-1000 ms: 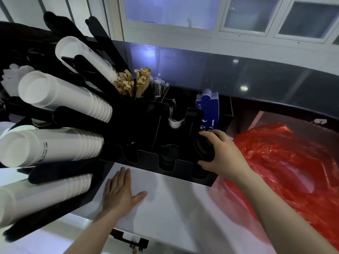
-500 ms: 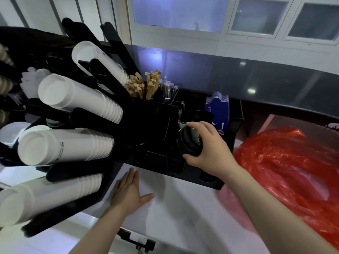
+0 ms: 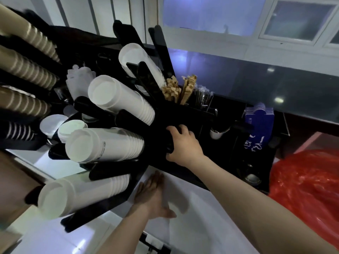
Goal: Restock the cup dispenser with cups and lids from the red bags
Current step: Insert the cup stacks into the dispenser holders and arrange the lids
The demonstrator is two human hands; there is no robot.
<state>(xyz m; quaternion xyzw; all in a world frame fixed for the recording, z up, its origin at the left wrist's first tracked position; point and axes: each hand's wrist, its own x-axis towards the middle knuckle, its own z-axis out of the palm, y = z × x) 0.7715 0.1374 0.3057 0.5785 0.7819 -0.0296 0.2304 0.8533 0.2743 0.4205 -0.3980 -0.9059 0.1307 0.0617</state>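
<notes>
Dim, bluish light falls from the pale frosted windows [image 3: 211, 13] above, glare spots dot the glossy dark wall panel [image 3: 275, 85], edges bend and smear with motion blur.

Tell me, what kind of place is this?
Probably a café or drinks counter: a black cup dispenser holding stacked white paper cups, brown sugar sachets and wrapped straws standing behind it.

White counter [image 3: 201, 222]; dark glossy ledge [image 3: 256, 83] reflecting lights; frosted windows [image 3: 207, 13] above.
</notes>
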